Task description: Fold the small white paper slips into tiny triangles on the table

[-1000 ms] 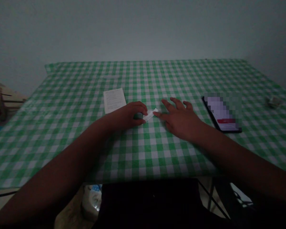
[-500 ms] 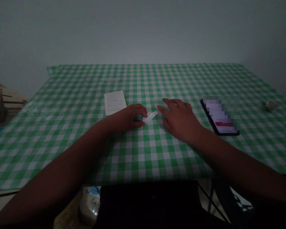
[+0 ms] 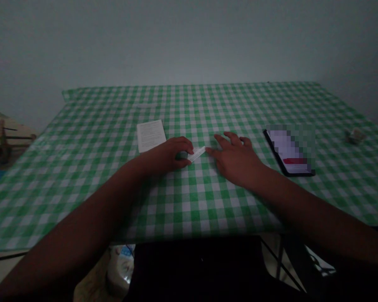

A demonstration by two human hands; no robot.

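My left hand (image 3: 168, 156) rests on the green checked tablecloth (image 3: 82, 167) with its fingers curled round a small dark object and the near end of a small white strip (image 3: 198, 153). The strip sticks out to the right from under the fingertips. My right hand (image 3: 236, 157) lies flat just right of it, fingers spread, the index fingertip touching the strip's far end.
A folded white printed leaflet (image 3: 150, 135) lies just behind my left hand. A phone (image 3: 288, 153) with a lit screen lies to the right of my right hand. A small crumpled scrap (image 3: 353, 135) sits near the table's right edge. Clutter stands on the floor at left.
My right hand drew back slightly and came again to the strip's end. My left hand kept its hold. The view shifted a little.
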